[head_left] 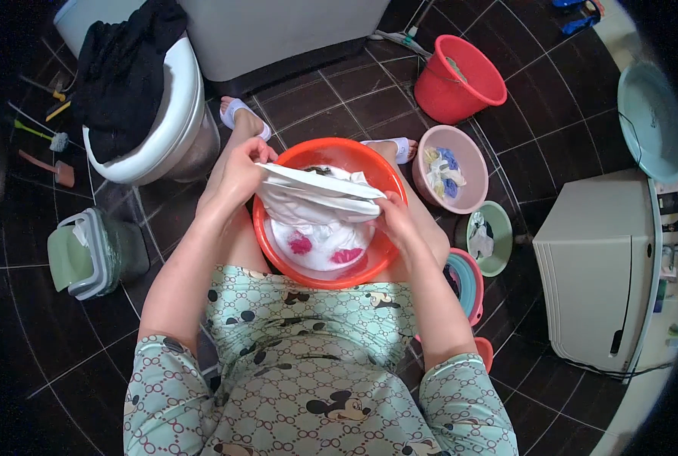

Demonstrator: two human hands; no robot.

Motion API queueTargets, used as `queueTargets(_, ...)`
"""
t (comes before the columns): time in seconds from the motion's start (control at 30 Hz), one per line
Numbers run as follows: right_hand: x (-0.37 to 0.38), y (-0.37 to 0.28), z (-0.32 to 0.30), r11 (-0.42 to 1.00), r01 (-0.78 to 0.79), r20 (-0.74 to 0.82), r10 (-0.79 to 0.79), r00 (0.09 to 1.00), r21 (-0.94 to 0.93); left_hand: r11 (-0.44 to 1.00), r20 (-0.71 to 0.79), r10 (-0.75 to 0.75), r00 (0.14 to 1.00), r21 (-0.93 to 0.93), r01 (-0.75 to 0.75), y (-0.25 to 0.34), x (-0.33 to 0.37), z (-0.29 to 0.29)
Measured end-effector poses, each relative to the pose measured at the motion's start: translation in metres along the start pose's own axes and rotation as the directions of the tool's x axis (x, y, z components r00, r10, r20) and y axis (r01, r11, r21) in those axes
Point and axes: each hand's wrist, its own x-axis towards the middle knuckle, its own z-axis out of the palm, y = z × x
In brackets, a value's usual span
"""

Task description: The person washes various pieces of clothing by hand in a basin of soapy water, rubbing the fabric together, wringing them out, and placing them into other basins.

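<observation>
Both hands grip a white wet cloth with pink patches (320,216) over a round orange plastic basin (308,267) held between the person's knees. Left hand (236,173) closed on the cloth's left end at the basin rim; right hand (394,220) closed on its right end, the fabric stretched in folds between them, the rest piled inside the basin. Just right of the basin: pink round plastic bowl (472,199) holding yellow and blue cloths, small green bowl (500,245) with a pale rag. Red plastic bucket (468,95) farther back on the dark tiled floor (42,334). White toilet (173,125) at left, black garment (122,72) draped over it.
</observation>
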Motion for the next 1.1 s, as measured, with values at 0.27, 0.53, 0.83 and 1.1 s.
queueTargets(0.27, -0.029, -0.026, -0.003, 0.587, 0.525, 0.328, -0.414, 0.849, -0.617, 0.957, -0.136, -0.148, 0.980, -0.270, 0.107, -0.021, -0.001, -0.012)
queueTargets(0.53, -0.044, -0.019, -0.003, 0.434, 0.542, 0.569, -0.081, 0.819, -0.719, 0.997, -0.124, 0.061, 0.990, -0.047, -0.067, -0.015, -0.005, -0.004)
queueTargets(0.83, -0.037, -0.007, 0.006, 0.824, 0.506, 0.130, -0.490, 0.862, -0.254, 0.586, 0.200, 0.382, 0.902, 0.703, -0.404, -0.021, -0.024, -0.001)
queueTargets(1.1, -0.052, -0.047, -0.003, 0.299, 0.491, 0.101, -0.766, 0.635, -0.818, 0.572, 0.447, 0.284, 0.848, 0.631, -0.524, -0.021, -0.047, -0.015)
